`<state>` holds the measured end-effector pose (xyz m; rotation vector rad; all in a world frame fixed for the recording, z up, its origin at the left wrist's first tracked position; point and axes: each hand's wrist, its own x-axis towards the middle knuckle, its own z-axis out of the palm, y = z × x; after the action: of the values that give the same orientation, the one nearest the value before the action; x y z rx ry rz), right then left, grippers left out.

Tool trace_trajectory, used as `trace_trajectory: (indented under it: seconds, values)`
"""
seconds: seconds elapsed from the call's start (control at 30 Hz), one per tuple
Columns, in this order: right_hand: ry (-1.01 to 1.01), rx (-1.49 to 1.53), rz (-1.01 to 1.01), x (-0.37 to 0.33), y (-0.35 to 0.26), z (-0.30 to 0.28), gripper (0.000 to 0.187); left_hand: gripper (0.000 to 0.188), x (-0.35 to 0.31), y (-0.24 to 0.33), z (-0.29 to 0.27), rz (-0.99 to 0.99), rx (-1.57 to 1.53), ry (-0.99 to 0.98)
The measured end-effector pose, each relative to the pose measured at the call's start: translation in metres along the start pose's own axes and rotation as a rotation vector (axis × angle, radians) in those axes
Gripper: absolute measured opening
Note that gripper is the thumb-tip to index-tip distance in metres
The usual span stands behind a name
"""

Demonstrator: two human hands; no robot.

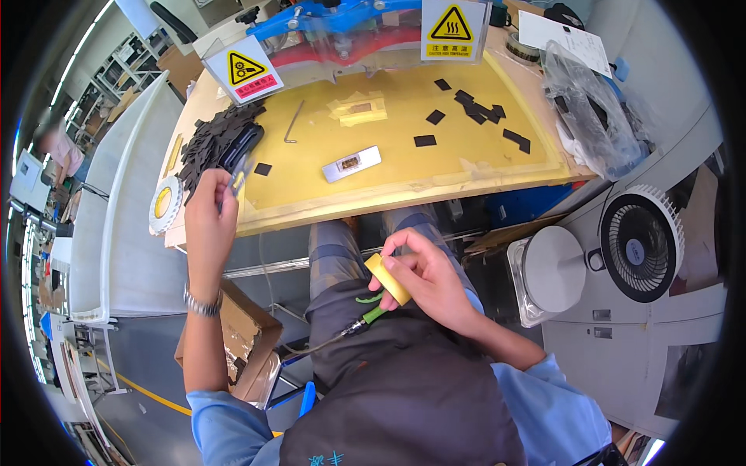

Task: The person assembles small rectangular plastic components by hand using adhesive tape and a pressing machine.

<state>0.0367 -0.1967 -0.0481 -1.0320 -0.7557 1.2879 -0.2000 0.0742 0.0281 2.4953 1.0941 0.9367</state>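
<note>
Table [576, 165] across the far side, machine [342, 23] with blue and red parts at its far edge, two warning signs hung in front. Yellow mat [435, 167] covers most of the top. Fan [641, 245] off to the right, clear bag [571, 97] at the table's far right.

Black pile [210, 140] on the left of the mat; loose black pieces [425, 140] scattered right. Metal plate [351, 164] lies near the middle, tape patch [357, 109] beyond it, hex key [294, 122] to the left. White reel [165, 204] at the near left corner.

Right hand [423, 276]: fingers and thumb closed round the yellow roll [386, 278], held over the lap, near side of the table, off the mat. Green cord [374, 314] just below that hand. Left hand [211, 206]: raised at the near left edge by the pile, fingertips pinched on a small item [239, 182]; blurred, kind not clear.

Handling, my judgement: hold the roll by its rim, light grip, no squashing. Pinch the small item at its very edge, so little of it sticks to the fingers. Best to have the cord clear of the roll, and the left wrist clear of the pile.
</note>
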Motion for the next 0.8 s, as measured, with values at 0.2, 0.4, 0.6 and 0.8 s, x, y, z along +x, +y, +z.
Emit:
trace_trajectory:
  seconds: [0.2, 0.4, 0.6, 0.8]
  values:
    - [0.027, -0.053, -0.022, 0.007, 0.008, -0.003, 0.014, 0.034, -0.07, 0.054, -0.003, -0.401, -0.831, -0.65]
    - [0.023, -0.079, 0.009, 0.011, 0.011, -0.002, 0.014, 0.026, -0.119, 0.061, 0.033, -0.28, -0.739, -0.65]
    - [0.064, -0.178, -0.009, 0.013, 0.016, -0.002, 0.014, 0.029, -0.128, 0.071, 0.042, -0.071, -0.42, -0.473]
    - [0.09, -0.27, -0.007, 0.016, 0.017, 0.003, 0.013, 0.03, -0.136, 0.076, 0.055, 0.002, -0.375, -0.401]
